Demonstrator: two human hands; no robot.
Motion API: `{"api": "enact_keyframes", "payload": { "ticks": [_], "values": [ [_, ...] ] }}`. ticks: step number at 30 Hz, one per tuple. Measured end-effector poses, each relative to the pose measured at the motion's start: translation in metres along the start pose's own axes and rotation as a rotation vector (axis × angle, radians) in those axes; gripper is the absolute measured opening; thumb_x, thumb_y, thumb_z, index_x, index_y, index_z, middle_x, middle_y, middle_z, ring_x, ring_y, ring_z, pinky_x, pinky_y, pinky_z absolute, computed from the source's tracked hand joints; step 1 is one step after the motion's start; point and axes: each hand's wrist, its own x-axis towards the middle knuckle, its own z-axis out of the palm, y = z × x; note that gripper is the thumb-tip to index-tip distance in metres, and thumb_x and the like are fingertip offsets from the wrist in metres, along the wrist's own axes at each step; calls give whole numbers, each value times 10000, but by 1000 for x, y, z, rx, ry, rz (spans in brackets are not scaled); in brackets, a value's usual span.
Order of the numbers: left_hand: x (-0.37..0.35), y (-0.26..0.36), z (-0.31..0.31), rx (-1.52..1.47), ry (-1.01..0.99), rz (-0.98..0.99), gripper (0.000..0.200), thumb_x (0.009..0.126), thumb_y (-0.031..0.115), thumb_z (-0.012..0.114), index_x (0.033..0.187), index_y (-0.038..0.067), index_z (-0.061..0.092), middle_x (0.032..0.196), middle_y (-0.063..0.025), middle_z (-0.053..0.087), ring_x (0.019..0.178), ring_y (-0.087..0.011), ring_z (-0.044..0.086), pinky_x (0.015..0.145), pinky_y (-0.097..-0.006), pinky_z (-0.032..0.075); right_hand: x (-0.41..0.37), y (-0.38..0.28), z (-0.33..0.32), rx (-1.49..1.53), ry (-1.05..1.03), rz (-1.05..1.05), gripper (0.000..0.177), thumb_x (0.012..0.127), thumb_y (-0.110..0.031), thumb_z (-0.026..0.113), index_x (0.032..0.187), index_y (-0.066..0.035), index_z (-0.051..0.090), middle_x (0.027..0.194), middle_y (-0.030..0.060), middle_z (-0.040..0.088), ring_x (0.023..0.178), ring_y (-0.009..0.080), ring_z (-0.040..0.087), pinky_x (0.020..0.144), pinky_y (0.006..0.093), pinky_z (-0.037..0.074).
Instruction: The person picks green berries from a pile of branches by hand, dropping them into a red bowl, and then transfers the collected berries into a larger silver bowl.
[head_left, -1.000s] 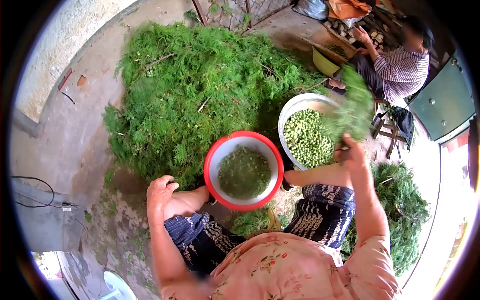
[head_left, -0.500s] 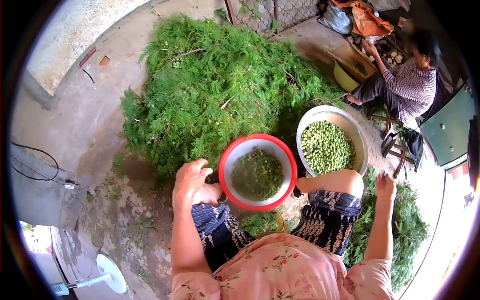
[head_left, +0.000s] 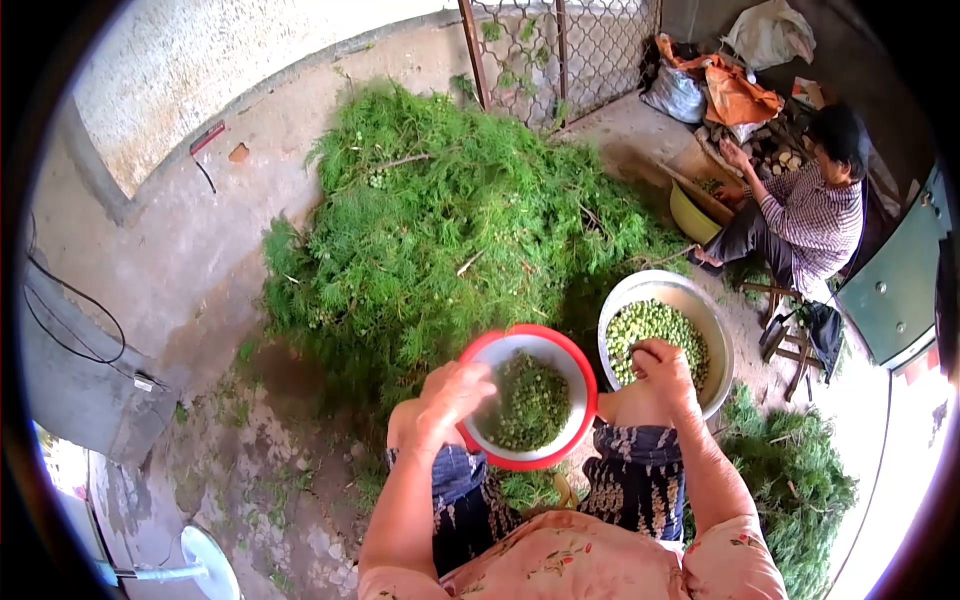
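A red-rimmed white bowl [head_left: 575, 365] with small green pods sits between my knees. My left hand [head_left: 452, 397] reaches over the bowl's left rim, fingers loosely apart, holding nothing that I can see. My right hand [head_left: 662, 368] hovers near my right knee at the near edge of a metal basin [head_left: 716, 338] filled with light green pods; its fingers are curled and I cannot see anything in it. A large heap of feathery green branches [head_left: 450, 230] lies just beyond the bowl.
Another person in a striped shirt [head_left: 805, 205] sits at the far right beside a yellow-green tub [head_left: 690, 215]. A smaller pile of stripped branches [head_left: 790, 480] lies at my right. A wire gate [head_left: 555, 50], a wall and cables border the concrete floor.
My right hand held a leafy sprig up, dropped it to the right pile, then came in to the basin's edge. My left hand moved from my knee to the red bowl.
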Motion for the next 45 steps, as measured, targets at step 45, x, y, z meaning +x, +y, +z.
{"api": "enact_keyframes", "payload": {
  "ticks": [45],
  "values": [
    [162,-24,-49,277,616,47,74,749,48,612,817,40,585,733,-127,587,695,-308,571,625,-415,455,306,-79,160,-19,-53,-373,160,779,0,561,925,-39,615,724,158,607,638,258,595,623,319,470]
  ]
}}
